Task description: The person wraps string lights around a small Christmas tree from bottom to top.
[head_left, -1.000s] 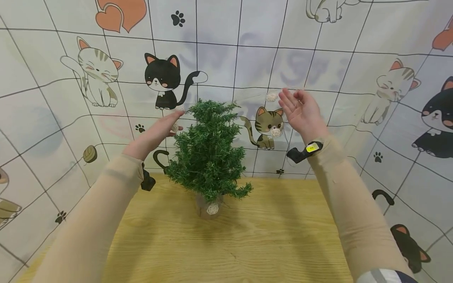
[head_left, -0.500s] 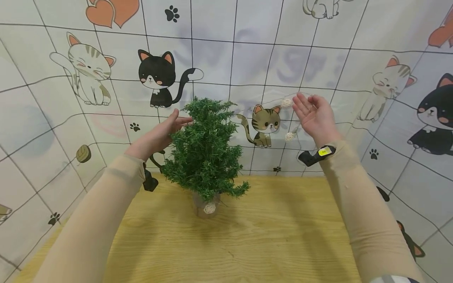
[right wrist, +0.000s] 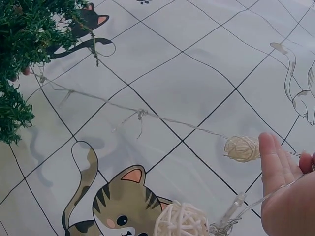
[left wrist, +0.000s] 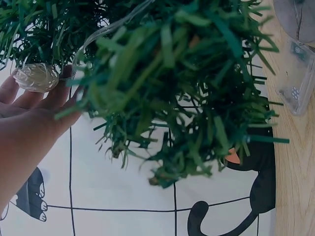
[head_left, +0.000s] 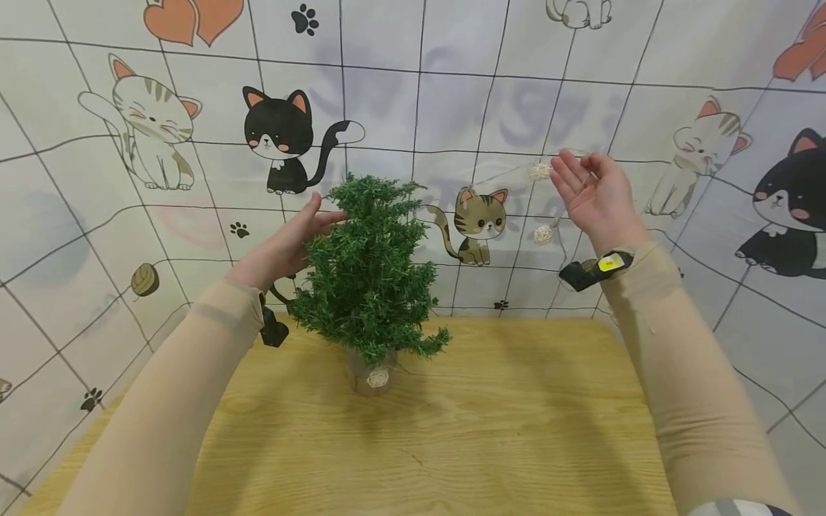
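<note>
A small green artificial Christmas tree stands upright on a wooden table, left of centre. My left hand is at its upper left, thumb raised and fingertips hidden behind the branches. In the left wrist view, a pale woven ball of a string of lights lies against its extended fingers. My right hand is raised to the right, palm turned inward, pinching the clear wire between thumb and index finger. The light string stretches nearly straight from tree to right hand. One ball is beside the fingers; another ball hangs lower.
The wooden table meets a white grid-patterned cloth with printed cats behind it. Another woven ball lies against the tree's base. A clear plastic case shows on the table in the left wrist view.
My right hand has moved right, away from the tree, and the string has straightened. My left thumb has lifted, its fingers have gone behind the branches, and its ball is hidden from the head view.
</note>
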A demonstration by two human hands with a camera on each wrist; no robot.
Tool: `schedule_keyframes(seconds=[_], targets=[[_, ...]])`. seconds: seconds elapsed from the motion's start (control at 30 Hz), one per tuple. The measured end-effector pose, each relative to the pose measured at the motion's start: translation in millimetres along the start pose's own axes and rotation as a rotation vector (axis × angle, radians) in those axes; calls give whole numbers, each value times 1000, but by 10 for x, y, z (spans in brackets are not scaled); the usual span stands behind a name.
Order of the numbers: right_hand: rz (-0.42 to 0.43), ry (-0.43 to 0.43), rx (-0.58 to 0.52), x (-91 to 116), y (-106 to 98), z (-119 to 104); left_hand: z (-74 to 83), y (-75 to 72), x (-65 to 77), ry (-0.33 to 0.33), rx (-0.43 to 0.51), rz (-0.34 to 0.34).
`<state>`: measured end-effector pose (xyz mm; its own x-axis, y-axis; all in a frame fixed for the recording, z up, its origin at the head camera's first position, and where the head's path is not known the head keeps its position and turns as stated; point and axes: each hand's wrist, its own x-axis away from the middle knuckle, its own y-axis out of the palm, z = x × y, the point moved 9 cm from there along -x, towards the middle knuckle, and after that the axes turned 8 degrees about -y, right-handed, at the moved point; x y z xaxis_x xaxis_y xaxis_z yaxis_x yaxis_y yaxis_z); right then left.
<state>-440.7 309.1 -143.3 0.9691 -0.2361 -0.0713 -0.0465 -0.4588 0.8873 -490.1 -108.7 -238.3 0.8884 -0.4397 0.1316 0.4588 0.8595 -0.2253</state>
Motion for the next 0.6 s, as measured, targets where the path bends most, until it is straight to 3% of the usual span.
schedule_keyframes(seconds=[0.2, 0.6], targets=[[11, 2, 11, -6, -30, 24, -47, -36, 27, -12, 13, 26], [24, -16, -2, -10, -136, -132, 13, -32, 89, 38, 19, -15]])
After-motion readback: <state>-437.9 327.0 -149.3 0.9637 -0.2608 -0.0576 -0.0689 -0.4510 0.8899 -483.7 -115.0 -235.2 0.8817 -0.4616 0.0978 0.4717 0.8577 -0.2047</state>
